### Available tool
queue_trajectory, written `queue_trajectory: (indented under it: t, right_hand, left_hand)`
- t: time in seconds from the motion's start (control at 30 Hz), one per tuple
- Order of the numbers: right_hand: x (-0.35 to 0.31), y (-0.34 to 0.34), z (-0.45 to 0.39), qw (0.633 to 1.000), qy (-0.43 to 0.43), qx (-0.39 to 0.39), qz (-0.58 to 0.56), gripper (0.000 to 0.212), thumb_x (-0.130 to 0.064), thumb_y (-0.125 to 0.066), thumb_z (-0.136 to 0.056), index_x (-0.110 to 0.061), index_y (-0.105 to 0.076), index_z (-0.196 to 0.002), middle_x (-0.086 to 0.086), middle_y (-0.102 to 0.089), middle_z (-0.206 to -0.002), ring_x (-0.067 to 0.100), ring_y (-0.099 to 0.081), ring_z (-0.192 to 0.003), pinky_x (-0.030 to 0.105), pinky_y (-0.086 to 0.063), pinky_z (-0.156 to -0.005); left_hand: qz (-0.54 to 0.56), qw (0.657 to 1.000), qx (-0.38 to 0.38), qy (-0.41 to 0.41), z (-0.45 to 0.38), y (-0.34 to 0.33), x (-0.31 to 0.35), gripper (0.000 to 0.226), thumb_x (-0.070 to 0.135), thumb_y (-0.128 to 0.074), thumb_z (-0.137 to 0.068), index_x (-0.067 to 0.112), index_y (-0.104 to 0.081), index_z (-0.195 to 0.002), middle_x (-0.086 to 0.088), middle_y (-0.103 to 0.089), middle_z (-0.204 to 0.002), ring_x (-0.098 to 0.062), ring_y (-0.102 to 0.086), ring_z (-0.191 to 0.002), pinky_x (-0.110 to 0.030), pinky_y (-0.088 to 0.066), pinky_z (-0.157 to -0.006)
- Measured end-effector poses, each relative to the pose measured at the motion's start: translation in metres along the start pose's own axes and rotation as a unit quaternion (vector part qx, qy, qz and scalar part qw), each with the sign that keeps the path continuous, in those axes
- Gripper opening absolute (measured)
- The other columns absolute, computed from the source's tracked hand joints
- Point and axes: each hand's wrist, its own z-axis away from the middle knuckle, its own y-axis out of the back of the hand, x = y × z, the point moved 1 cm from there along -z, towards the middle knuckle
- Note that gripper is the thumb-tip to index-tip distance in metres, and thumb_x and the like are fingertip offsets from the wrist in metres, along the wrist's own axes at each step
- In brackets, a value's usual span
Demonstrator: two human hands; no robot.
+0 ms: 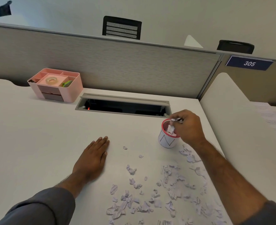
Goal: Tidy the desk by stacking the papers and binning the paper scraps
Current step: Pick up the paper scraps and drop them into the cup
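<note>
The right hand (188,127) pinches a crumpled scrap (174,119) over the red-rimmed bin (166,141) at 3 o'clock on the desk (36,135). The left hand (93,155) lies flat, fingers together. Paper scraps (158,197) litter 5 o'clock. A blue sign (249,63) at 1 o'clock reads "305". Printed papers (273,119) lie far right.

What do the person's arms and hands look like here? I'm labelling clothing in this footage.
Both hands, the left hand and the right hand, are bare: no gloves, rings or watch show. Each arm has a dark grey sleeve pushed up toward the elbow, forearms uncovered; the right one shows at the frame's lower corner. No markings are visible on the fabric.
</note>
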Motion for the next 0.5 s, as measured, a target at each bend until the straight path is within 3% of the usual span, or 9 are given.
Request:
queue_trajectory:
  t: [0.1,0.3,0.4,0.5]
  right_hand:
    - [0.005,-0.002,-0.011,0.999,0.019,0.01,0.031,0.018,-0.002,-0.068,-0.086,-0.003,-0.074,-0.102,0.012,-0.069,-0.109,0.019,-0.059,-0.094,0.025,-0.047,-0.085]
    - [0.019,-0.012,-0.016,0.99,-0.038,-0.097,0.098,0.03,-0.011,-0.069,-0.087,-0.011,-0.068,-0.117,0.011,-0.063,-0.127,0.029,-0.059,-0.112,0.034,-0.049,-0.094]
    - [0.021,-0.011,-0.013,0.993,-0.022,-0.06,0.103,0.033,-0.005,-0.066,-0.088,-0.013,-0.068,-0.119,0.009,-0.066,-0.126,0.028,-0.06,-0.112,0.035,-0.051,-0.095]
    - [0.018,-0.005,-0.008,0.997,-0.002,0.01,0.074,0.025,-0.001,-0.059,-0.091,-0.009,-0.071,-0.112,0.011,-0.071,-0.114,0.025,-0.064,-0.101,0.024,-0.051,-0.084]
  left_hand:
    - [0.001,1.0,0.0,-0.001,0.0,0.0,0.0,0.061,0.037,-0.016,-0.1,0.023,-0.026,-0.158,0.014,-0.014,-0.164,0.0,-0.007,-0.151,-0.025,-0.003,-0.125]
    - [0.002,1.0,-0.002,0.0,0.0,0.0,0.0,0.061,0.038,-0.014,-0.1,0.023,-0.025,-0.158,0.015,-0.013,-0.164,0.0,-0.006,-0.151,-0.025,-0.003,-0.125]
    - [-0.004,1.0,-0.005,-0.001,-0.001,0.0,0.001,0.062,0.039,-0.013,-0.1,0.023,-0.025,-0.158,0.014,-0.014,-0.164,-0.001,-0.008,-0.152,-0.026,-0.004,-0.125]
    - [-0.008,1.0,-0.006,-0.003,-0.001,0.001,0.001,0.068,0.043,-0.007,-0.097,0.021,-0.028,-0.158,0.012,-0.017,-0.164,-0.003,-0.011,-0.152,-0.026,-0.005,-0.125]
